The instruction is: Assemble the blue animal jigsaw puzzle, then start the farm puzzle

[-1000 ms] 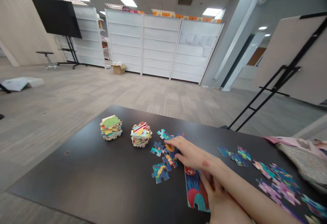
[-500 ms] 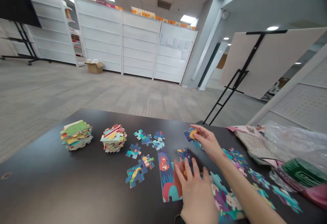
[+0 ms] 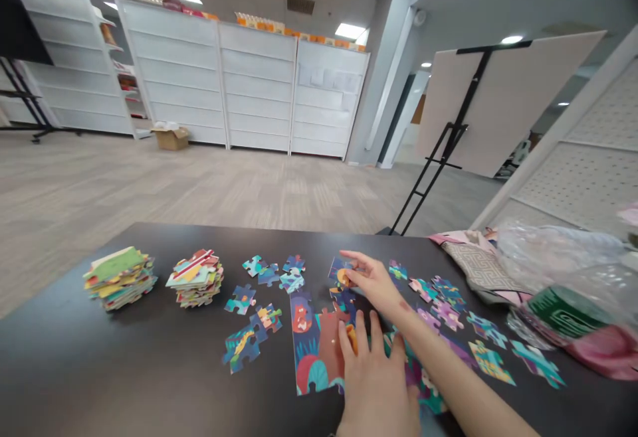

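Stacks first, out on the left of the black table: the green-topped pile sits between nine and ten o'clock from the joined section, the red-striped pile at ten, both well apart from either hand, and whether they belong with this picture I can't say. Closer in, loose blue pieces spread from nine round to eleven, some touching, none tied into the main part, so by my reading there's fitting left here. Now the joined section! Straight left edge, reddish-brown shape, blue plants, a good patch together, though its right side is hidden. Just off its top, between twelve and one, the dark-blue piece with the orange patch, caught between thumb and forefinger of the right hand, what looks a light pinch; whether it's locked to its neighbour below, I can't tell. At six o'clock from that, the left hand lies flat and spread, gripping nothing, fingertips over the joined section. And away right, two to three o'clock, purple and teal pieces lie scattered, well clear of the fingers, plenty unplaced there, I'd judge.
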{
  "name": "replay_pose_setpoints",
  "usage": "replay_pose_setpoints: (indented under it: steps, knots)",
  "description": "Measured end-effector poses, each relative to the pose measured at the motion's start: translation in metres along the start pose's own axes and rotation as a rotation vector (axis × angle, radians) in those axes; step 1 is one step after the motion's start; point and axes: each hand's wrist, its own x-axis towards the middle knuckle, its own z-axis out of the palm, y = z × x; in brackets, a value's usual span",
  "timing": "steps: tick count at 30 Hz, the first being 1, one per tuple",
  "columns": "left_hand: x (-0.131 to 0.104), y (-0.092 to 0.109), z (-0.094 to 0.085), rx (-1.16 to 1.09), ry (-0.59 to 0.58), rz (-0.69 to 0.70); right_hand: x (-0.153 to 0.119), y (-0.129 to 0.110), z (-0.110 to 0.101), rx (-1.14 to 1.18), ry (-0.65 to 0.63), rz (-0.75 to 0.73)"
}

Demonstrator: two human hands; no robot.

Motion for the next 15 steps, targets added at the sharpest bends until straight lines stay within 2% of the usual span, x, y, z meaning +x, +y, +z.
replay_pose_setpoints:
  steps: [6,10,13,15]
  knots:
    - [-0.004,0.002,-0.002,0.016,0.005,0.008,0.005,0.009,-0.002,-0.023,0.05,0.032]
    - [-0.004,0.001,-0.001,0.011,0.011,0.01,0.005,0.011,-0.003,0.113,0.087,0.09]
    - [-0.004,0.001,-0.001,0.01,0.02,0.01,0.005,0.011,-0.003,0.214,0.065,0.104]
    - [-0.004,0.001,-0.002,0.006,0.025,0.008,0.005,0.012,-0.003,0.187,0.037,0.093]
